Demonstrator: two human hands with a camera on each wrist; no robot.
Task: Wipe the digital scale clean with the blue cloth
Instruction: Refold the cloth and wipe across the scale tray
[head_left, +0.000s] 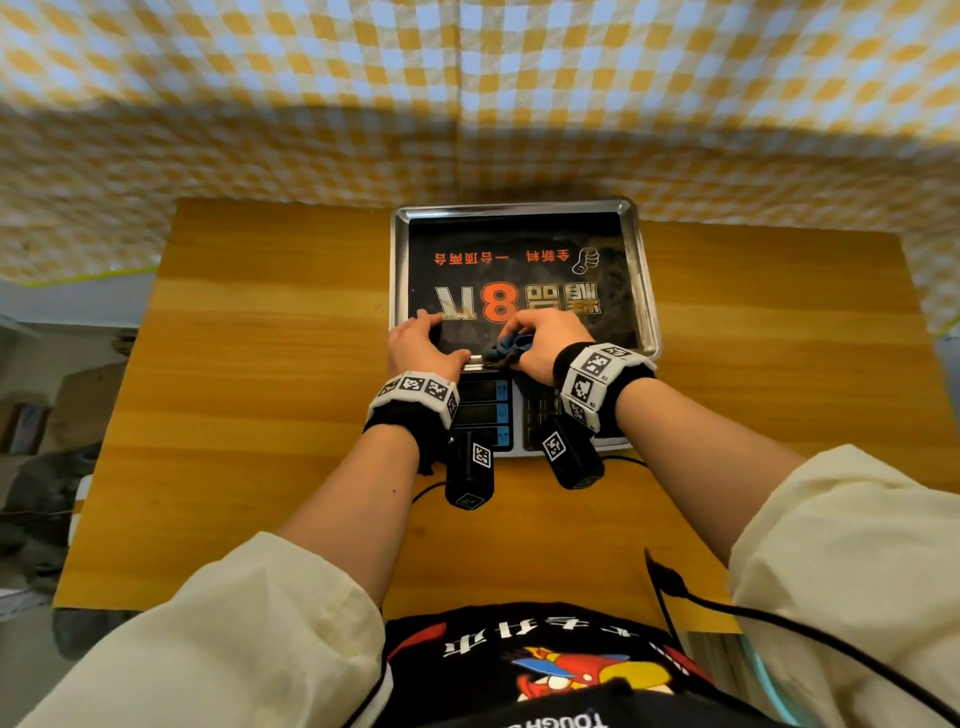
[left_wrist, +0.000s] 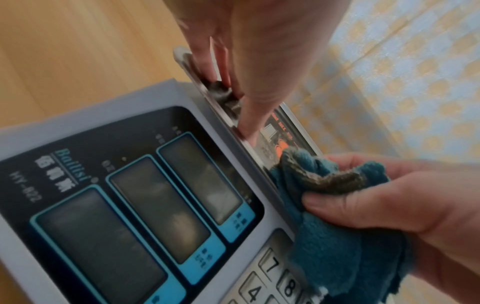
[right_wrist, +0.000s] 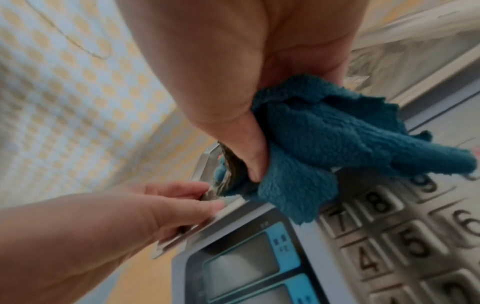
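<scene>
Right hand (head_left: 540, 345) is bunching the blue cloth (head_left: 506, 351) at the scale (head_left: 524, 270) pan's six o'clock rim; left hand (head_left: 423, 345) is gripping that rim. Grime showing toward three o'clock, so wiping looks unfinished.

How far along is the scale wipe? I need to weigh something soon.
Already done: nothing clearly, though soiled patches on the blue cloth suggest some wiping. In hand: the right hand grips the cloth at the steel tray's near edge, while the left hand holds that tray's near left corner. Left: smudges still show on the tray's black surface, and the keypad looks grimy.
</scene>
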